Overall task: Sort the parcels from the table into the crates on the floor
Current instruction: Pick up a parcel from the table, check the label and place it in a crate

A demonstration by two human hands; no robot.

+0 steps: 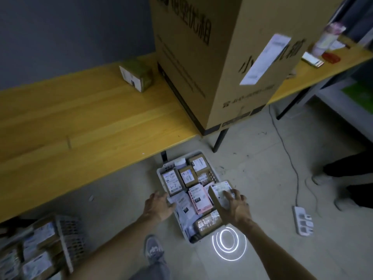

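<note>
A handwritten "1-2" stood on the white label of a brown parcel (172, 181) in the crate (161, 171) at the lower middle of the frame. The big cardboard box (218, 57) at the top had large dark printed characters, too blurred to read. The other parcel labels were too small to read.
</note>
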